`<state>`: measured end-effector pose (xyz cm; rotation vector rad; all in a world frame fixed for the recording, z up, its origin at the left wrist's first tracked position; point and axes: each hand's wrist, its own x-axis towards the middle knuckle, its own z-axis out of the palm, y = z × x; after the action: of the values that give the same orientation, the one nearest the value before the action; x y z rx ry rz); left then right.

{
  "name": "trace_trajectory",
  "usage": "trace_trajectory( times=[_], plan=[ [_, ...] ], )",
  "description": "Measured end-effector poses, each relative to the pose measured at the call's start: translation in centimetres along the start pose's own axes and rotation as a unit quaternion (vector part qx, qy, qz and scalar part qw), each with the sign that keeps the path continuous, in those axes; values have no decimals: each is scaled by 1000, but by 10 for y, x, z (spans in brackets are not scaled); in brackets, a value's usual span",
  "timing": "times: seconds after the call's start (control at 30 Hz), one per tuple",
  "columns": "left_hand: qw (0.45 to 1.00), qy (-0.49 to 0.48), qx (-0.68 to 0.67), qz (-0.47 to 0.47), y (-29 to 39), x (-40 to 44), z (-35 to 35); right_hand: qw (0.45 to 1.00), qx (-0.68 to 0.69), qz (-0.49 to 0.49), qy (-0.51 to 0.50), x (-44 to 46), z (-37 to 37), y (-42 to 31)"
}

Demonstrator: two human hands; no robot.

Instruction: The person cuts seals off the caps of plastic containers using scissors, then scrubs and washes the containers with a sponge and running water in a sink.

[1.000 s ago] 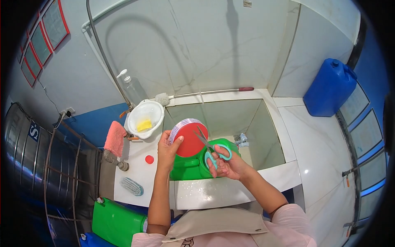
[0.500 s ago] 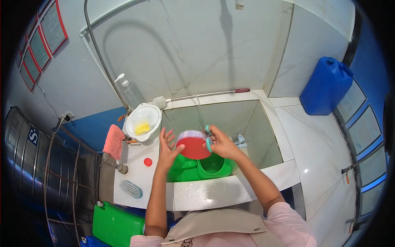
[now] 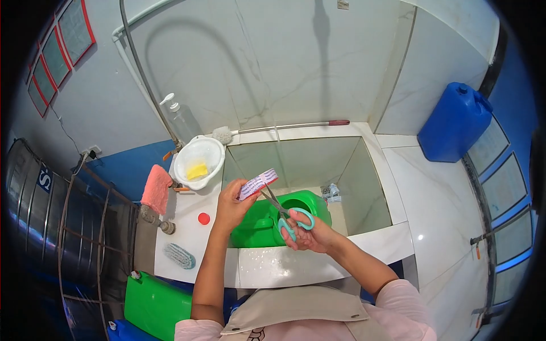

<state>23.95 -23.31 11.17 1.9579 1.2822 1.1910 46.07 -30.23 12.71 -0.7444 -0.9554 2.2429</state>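
My left hand (image 3: 231, 206) is closed on a round red lid with a printed band (image 3: 257, 184) around its rim, now seen almost edge-on. In my right hand (image 3: 313, 234) are scissors (image 3: 282, 212) with teal handles, fingers through the loops. Their blades point up and left, the tips at the lid's edge; whether they touch it I cannot tell. Below both hands a green plastic container (image 3: 256, 236) with a handle and a wide round opening lies in the sink basin (image 3: 372, 187).
Left on the counter: a white basin (image 3: 181, 167) with a yellow sponge (image 3: 197, 171), a small red cap (image 3: 203, 218), a brush (image 3: 180, 256), a pink cloth (image 3: 156, 190) and a pump bottle (image 3: 182, 121). A long-handled brush (image 3: 284, 129) lies behind the sink. A blue jerrycan (image 3: 453, 122) stands right.
The lid has turned from showing its red face to nearly edge-on. My right hand has moved down and right, bringing the scissors' blades into view toward the printed band.
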Motion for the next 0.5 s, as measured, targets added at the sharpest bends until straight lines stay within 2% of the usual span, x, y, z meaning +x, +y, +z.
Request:
trace_trajectory(
  times=[0.07,0.17,0.4,0.5],
  plan=[
    [999,21,9,35,-1,2,3,997,72,35,-11,0,-2,-1],
    [998,14,27,61,6,4,2,996,88,28,-8,1,-6,-1],
    [997,9,43,60,14,5,0,991,123,52,-7,-4,-1,-11],
    [993,16,64,99,13,5,-2,990,127,57,-3,-5,1,-12]
  ],
)
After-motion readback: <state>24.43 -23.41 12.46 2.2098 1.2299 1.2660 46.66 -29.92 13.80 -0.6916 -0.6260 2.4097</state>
